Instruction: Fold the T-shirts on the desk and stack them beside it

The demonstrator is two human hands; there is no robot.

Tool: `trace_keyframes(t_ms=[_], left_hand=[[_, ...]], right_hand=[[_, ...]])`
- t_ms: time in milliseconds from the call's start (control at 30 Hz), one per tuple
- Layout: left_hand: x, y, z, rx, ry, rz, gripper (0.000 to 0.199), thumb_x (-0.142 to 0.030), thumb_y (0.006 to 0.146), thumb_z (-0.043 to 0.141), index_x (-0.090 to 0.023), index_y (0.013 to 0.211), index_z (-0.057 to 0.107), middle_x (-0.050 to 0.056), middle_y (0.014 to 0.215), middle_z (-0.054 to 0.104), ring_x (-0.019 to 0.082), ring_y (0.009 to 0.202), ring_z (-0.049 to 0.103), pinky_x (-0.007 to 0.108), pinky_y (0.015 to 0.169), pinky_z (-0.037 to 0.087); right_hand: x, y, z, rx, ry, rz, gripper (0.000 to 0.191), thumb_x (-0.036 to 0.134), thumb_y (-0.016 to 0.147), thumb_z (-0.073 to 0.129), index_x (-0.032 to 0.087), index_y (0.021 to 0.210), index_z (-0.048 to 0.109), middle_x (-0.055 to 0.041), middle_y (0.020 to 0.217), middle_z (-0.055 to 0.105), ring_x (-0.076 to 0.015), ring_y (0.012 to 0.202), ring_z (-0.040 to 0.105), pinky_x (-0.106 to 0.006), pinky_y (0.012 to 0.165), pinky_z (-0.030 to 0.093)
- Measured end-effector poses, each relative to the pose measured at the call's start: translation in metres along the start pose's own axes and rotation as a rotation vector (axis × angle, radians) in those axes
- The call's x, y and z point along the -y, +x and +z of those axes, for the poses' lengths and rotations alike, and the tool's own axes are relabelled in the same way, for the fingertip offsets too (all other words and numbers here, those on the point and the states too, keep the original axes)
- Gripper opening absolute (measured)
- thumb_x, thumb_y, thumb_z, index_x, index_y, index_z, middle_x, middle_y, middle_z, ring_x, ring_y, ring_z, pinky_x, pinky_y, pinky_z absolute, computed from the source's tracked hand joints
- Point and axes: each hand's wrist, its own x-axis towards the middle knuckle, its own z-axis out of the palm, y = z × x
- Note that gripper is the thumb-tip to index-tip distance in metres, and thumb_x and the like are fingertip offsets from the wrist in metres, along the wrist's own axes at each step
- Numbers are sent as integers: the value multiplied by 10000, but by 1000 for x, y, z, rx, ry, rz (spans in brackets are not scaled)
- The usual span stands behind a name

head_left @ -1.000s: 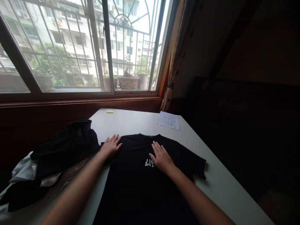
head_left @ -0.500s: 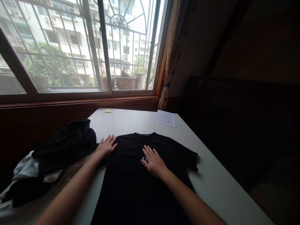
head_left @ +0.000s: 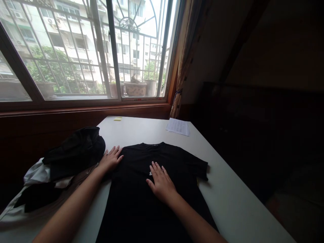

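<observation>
A black T-shirt (head_left: 136,195) lies spread flat on the white table (head_left: 235,195), its collar toward the window and one short sleeve stretched out to the right. My left hand (head_left: 111,159) rests open on the shirt's left shoulder and sleeve, fingers extended. On the chest, my right hand (head_left: 162,182) lies flat with its fingers a little apart, partly covering a small white mark on the fabric. Most of the left sleeve is hidden under my left hand and forearm. The bottom of the shirt runs out of the picture.
A heap of dark and white clothes (head_left: 73,158) sits to the left, close to my left arm. Printed sheets (head_left: 178,127) lie at the far right corner, and a yellow sticky note (head_left: 117,118) at the far edge. Behind stands a barred window (head_left: 136,67) with a tied curtain (head_left: 178,98).
My right hand has slid slightly down and left over the chest, now covering more of the white mark. My left hand stays on the shoulder. The view has shifted a little.
</observation>
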Motion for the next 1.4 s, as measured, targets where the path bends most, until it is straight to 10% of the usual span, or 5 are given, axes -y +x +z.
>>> trace_keyframes(t_ms=[300,700,1033,1233,1400], left_hand=[[1,0,-1,4,3,-1,620,-511,1043,270,-256,1606,225,23,1682,140,281,1556,118,570,1225,138],[8,9,3,6,5,-1,618,-513,1038,272,-273,1606,227,20,1682,136,275,1558,104,563,1226,140],[4,10,-4,60,17,-21,616,-497,1048,237,-261,1615,188,21,1691,89,287,1561,65,590,1215,156],[-32,12,-24,-72,105,69,594,-275,991,375,-214,1579,320,48,1684,170,305,1559,81,586,1215,179],[-109,22,-35,-183,16,366,561,-202,936,436,-221,1495,476,57,1635,337,285,1552,149,517,1257,133]], right_hand=[[-5,-9,-6,40,13,-69,767,649,1008,172,170,1603,246,-46,1678,117,-219,1557,80,-451,1265,47],[-181,26,-36,-104,-50,541,682,465,1029,146,83,1561,337,-134,1649,269,-240,1530,222,-446,1230,197],[-226,30,-33,-61,-134,495,730,536,1011,180,113,1605,215,-78,1686,163,-214,1551,124,-423,1257,98],[-232,39,-36,-30,-131,484,773,593,999,155,127,1615,173,-70,1692,126,-238,1557,84,-481,1253,92],[-233,42,-39,-23,-129,479,783,615,994,148,145,1620,160,-70,1694,106,-241,1559,65,-494,1251,82]])
